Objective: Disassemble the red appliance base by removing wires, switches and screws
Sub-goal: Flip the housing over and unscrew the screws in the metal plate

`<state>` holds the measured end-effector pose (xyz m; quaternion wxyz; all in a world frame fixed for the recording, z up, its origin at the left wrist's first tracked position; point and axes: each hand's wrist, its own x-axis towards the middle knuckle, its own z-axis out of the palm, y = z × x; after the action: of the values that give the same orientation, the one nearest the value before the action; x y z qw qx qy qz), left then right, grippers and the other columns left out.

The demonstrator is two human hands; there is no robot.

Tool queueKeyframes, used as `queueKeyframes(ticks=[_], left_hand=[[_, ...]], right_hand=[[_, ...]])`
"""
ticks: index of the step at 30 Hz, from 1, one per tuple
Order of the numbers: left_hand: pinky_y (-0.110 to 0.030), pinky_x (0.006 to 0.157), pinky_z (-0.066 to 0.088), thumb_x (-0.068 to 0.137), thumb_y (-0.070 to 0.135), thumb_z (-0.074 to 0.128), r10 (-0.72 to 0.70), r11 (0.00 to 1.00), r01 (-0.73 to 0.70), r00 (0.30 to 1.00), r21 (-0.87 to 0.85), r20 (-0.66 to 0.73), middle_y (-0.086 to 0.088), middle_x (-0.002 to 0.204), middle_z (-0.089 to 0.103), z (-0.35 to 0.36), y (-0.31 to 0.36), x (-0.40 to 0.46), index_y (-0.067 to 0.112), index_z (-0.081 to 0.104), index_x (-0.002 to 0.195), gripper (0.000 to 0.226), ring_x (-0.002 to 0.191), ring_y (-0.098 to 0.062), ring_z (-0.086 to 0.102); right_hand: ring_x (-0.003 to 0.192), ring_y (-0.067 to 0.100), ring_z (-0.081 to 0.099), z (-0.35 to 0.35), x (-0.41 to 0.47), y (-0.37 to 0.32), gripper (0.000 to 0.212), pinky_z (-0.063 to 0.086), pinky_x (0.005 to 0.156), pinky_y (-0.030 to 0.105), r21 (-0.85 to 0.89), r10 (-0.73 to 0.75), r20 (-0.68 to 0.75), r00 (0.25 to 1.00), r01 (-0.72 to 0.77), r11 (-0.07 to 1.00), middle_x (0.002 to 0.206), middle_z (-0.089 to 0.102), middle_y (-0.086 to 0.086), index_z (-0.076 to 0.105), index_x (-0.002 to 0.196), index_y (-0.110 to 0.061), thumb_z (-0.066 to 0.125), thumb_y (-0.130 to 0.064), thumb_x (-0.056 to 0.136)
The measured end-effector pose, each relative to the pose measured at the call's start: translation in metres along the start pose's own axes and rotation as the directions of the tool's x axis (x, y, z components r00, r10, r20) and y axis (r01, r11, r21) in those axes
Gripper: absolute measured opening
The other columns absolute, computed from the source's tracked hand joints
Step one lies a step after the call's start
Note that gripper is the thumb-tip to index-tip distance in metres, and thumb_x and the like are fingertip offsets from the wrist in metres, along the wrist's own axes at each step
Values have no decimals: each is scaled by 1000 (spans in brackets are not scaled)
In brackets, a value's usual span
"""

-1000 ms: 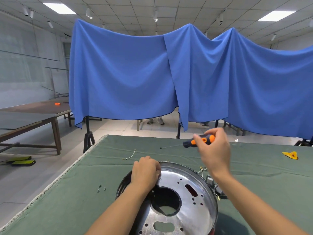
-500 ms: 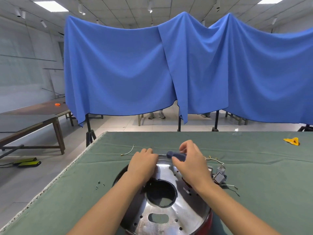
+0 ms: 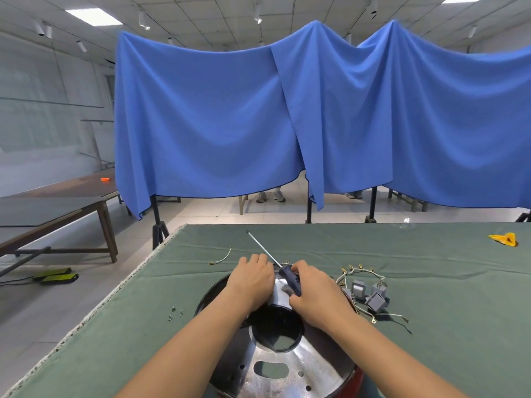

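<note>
While gripped by both hands, appliance base point(image 3: 287, 369) hollow, nothing inside.

You face a blue cloth point(image 3: 207, 116) draped over black stands point(image 3: 157, 222). A brown table point(image 3: 57, 202) stands left on pale floor tiles point(image 3: 71, 294); ceiling light panels point(image 3: 93, 17) are lit.

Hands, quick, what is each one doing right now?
Left hand: fingers curled on the far rim of the base; whether it grips anything cannot be told.
Right hand: holds the screwdriver.
</note>
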<state>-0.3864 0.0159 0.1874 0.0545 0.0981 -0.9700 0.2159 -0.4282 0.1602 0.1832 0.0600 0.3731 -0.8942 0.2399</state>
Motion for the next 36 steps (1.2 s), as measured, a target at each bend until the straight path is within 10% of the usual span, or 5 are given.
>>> queueKeyframes(ticks=[8,18,27,33,36], left_hand=[[-38,82,37,98,20,38,-144,926,86,980,-367,-136,-11,112,48,-12,-14,1,7,52,102,20,102,-29,47],[-25,46,38,90,11,61,-613,-167,219,740,-961,275,-7,65,54,24,-85,-73,3,57,74,18,46,-16,44],[-31,66,45,92,26,53,-699,271,426,703,-863,127,1,71,64,83,-71,-97,13,66,74,25,75,-23,59],[-29,66,43,85,29,60,-676,316,438,727,-842,125,11,74,65,80,-67,-103,26,68,78,11,78,-18,61],[-28,59,45,88,26,59,-684,128,343,710,-931,168,6,65,64,67,-67,-104,21,66,72,18,64,-17,60]], right_hand=[[103,26,54,0,2,3,33,35,72,30,16,-1,12,1000,1,1000,115,57,5,45,118,-17,56,-20,87],[104,24,56,-1,2,2,42,36,73,29,-6,58,45,997,-58,998,120,59,1,46,126,-23,57,-23,85],[86,18,50,-2,0,0,35,37,69,29,-57,63,50,997,-60,997,111,61,-2,47,119,-25,57,-26,85],[82,20,52,-1,1,0,24,34,64,31,-97,63,40,997,-59,993,93,54,-6,46,110,-27,55,-32,88],[81,19,52,-1,2,1,20,35,66,31,-66,53,34,998,-51,997,89,54,-9,45,102,-30,57,-41,90]])
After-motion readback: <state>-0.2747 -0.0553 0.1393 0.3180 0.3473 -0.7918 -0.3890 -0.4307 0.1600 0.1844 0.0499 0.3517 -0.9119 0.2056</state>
